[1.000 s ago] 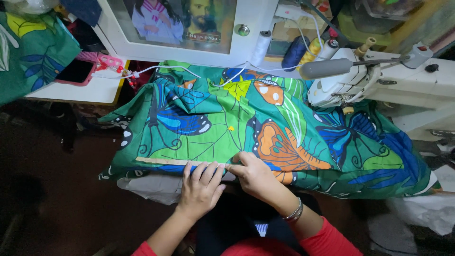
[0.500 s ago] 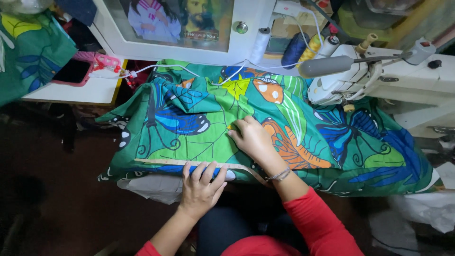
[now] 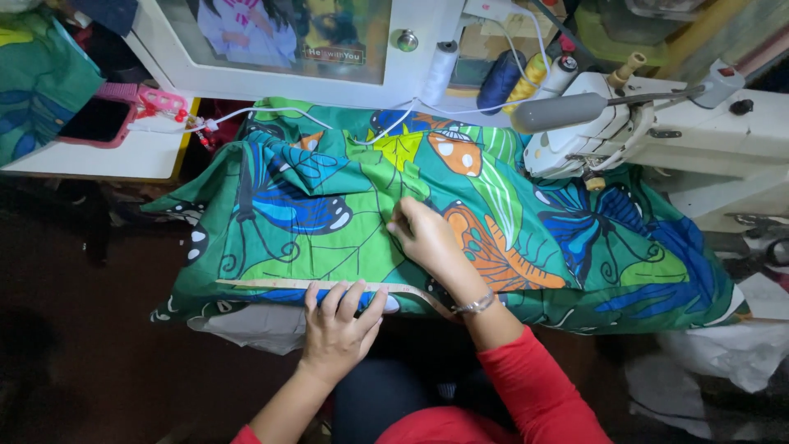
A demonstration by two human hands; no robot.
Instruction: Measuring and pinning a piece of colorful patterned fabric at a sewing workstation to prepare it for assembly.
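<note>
While the green cotton cloth printed with blue and orange butterflies [image 3: 345, 238] lies spread over the worktop, both hands rest on it, and the way they sit suggests the cloth is being kept flat and taut along its near edge. Lying palm down, the left hand [image 3: 341, 333] has its fingers [image 3: 352, 300] spread fairly wide and pointing away from the body, their tips pressing a pale measuring tape [image 3: 271, 284] that runs along the hem just ahead of them and off to the hand's left; the hand grips nothing, it only pins the tape and hem in place. Beyond and to the right of it, the right hand [image 3: 431, 238] reaches farther onto the cloth, its fingers drawn together and curled down at a fold near the middle, seemingly pinching or smoothing the fabric, though whether it actually holds a pinch cannot be told. A thin silver bracelet [image 3: 477, 306] circles that wrist, and the forearm in its red sleeve [image 3: 534, 386] slants back toward the body, crossing the tape's right end. Farther right of that hand stands a white sewing machine [image 3: 649, 136], with spools of white, dark blue and yellow thread [image 3: 501, 78] behind the cloth, while a phone in a pink case [image 3: 94, 123] lies well off to the left on a white shelf.
</note>
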